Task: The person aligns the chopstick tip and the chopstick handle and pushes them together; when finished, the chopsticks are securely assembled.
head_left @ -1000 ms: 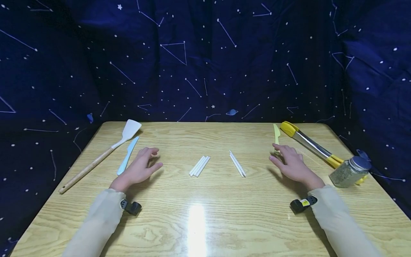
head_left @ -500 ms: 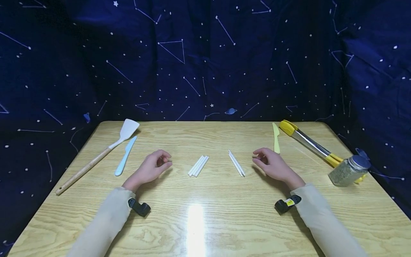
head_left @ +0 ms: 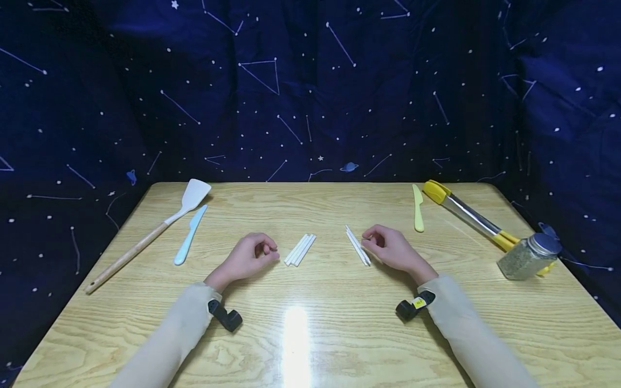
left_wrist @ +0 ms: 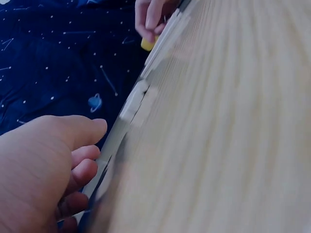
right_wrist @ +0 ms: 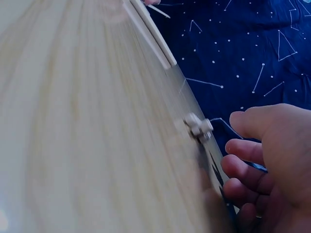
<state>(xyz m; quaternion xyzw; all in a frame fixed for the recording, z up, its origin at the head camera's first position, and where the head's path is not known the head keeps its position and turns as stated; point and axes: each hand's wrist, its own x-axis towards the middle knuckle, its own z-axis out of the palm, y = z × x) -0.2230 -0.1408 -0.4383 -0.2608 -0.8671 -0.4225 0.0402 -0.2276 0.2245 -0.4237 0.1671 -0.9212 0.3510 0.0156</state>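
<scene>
Two small groups of thin white sticks lie on the wooden table. My left hand [head_left: 247, 257] hovers just left of the left group of sticks [head_left: 300, 250], its fingers loosely bent and holding nothing. On the other side, the fingertips of my right hand [head_left: 392, 249] are right at the right group of sticks [head_left: 357, 246], overlapping its edge in the head view. From the right wrist, the ends of the right sticks [right_wrist: 199, 126] appear a little apart from the thumb and bent fingers. The left wrist view shows the left sticks [left_wrist: 133, 102] beyond the thumb tip.
At left lie a white spatula [head_left: 145, 242] with a wooden handle and a light blue knife [head_left: 190, 237]. A yellow knife [head_left: 418, 210], tongs [head_left: 468, 214] with yellow ends and a lidded glass jar [head_left: 526, 258] are at right. A dark starry cloth [head_left: 310, 97] hangs behind the table.
Both hands have moved inward from the sides toward the sticks, the right one leaving the yellow knife's side. The fingers have bent closer together. The sticks lie as before.
</scene>
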